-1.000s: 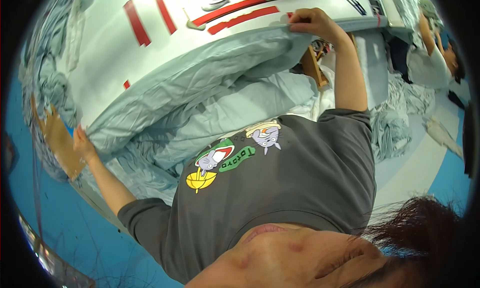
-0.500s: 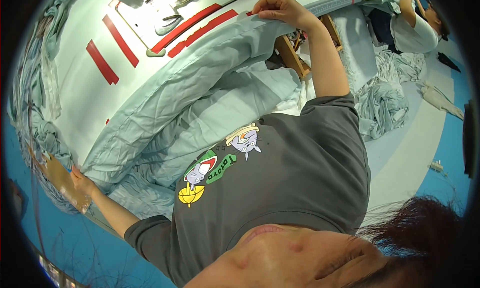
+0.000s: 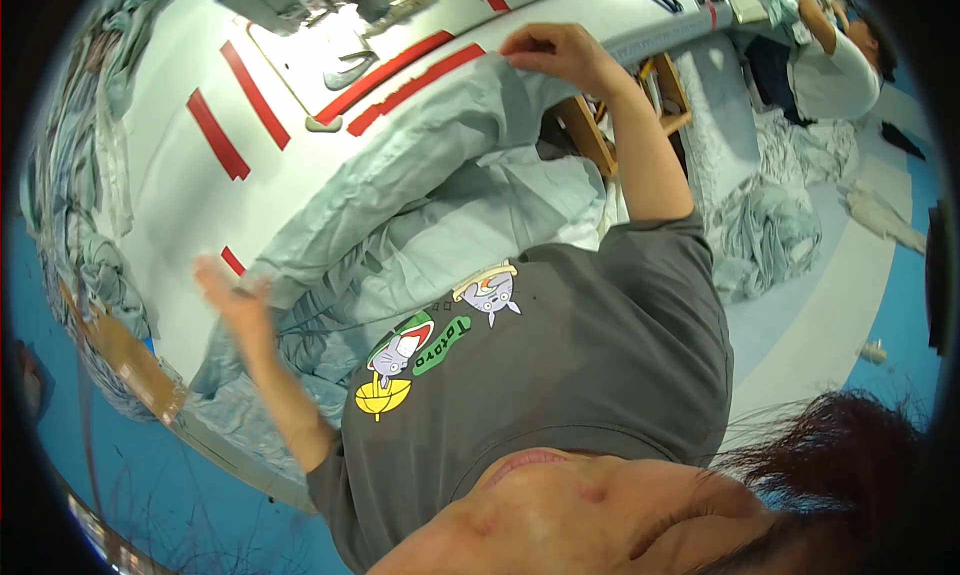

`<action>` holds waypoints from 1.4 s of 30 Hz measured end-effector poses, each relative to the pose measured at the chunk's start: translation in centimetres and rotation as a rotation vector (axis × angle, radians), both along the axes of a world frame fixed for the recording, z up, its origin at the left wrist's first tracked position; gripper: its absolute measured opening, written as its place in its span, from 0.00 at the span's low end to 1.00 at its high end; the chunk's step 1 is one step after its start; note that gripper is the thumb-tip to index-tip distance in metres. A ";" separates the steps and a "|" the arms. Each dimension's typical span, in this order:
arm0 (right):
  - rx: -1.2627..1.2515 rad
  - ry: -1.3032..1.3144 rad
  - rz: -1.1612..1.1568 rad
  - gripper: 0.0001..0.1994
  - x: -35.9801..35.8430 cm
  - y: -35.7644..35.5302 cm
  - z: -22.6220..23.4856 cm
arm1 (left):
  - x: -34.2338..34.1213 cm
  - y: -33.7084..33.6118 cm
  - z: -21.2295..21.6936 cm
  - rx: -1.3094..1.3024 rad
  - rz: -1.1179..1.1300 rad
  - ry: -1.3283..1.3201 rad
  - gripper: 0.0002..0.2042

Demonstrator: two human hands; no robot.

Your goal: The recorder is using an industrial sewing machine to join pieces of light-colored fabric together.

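A long piece of pale green cloth [image 3: 400, 160] lies along the near edge of the white sewing table and hangs down in folds towards my lap. At its far right corner, my right hand [image 3: 560, 57] pinches the cloth's edge between thumb and fingertips. My left hand [image 3: 238, 300] is blurred by motion over the table's left part, beside the cloth's left end. Its thumb stands apart from the stretched fingers, and nothing shows in its grasp.
A sewing machine [image 3: 300, 0] stands at the back, with red tape strips [image 3: 415, 90] on the white tabletop [image 3: 165, 210]. Heaped cloth [image 3: 85, 165] lines the left edge. A wooden drawer [image 3: 590, 140] sits under the table at right. More cloth [image 3: 770, 225] and another person [image 3: 835, 75] are beyond.
My left hand has let go of the cloth's left end and swung up and right over the table. The cloth's left end has slackened. The right hand keeps its pinch.
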State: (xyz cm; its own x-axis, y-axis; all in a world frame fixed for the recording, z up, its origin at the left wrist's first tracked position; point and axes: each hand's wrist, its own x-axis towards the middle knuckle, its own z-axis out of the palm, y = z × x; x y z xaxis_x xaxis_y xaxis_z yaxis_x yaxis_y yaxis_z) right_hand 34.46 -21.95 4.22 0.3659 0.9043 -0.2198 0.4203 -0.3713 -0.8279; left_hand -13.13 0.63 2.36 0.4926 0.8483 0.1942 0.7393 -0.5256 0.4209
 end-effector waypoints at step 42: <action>0.287 -0.585 0.793 0.23 -6.2 11.0 -4.1 | 26.1 28.2 -2.0 0.475 -0.564 -0.070 0.12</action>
